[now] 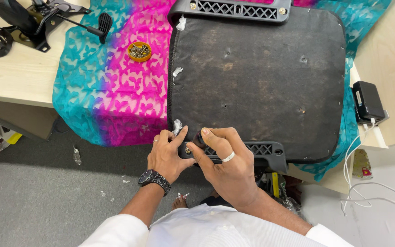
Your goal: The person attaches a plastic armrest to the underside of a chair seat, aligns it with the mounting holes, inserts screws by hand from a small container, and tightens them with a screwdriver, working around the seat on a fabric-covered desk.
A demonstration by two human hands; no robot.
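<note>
An upturned chair seat (261, 77) with a dark fabric underside lies on a pink and teal cloth (124, 91). A black plastic armrest bracket (266, 151) runs along its near edge, and another bracket (234, 9) sits at the far edge. My left hand (165, 155) grips the near bracket's left end, beside a brass bolt (188, 150). My right hand (227, 164), wearing a ring, pinches a small dark object over the bracket, its kind unclear.
A yellow cap of screws (139, 51) rests on the cloth. A black chair mechanism (33, 23) lies on the table's far left. A black charger (367, 101) with white cables (362, 183) sits at the right. Grey carpet (37, 196) lies below.
</note>
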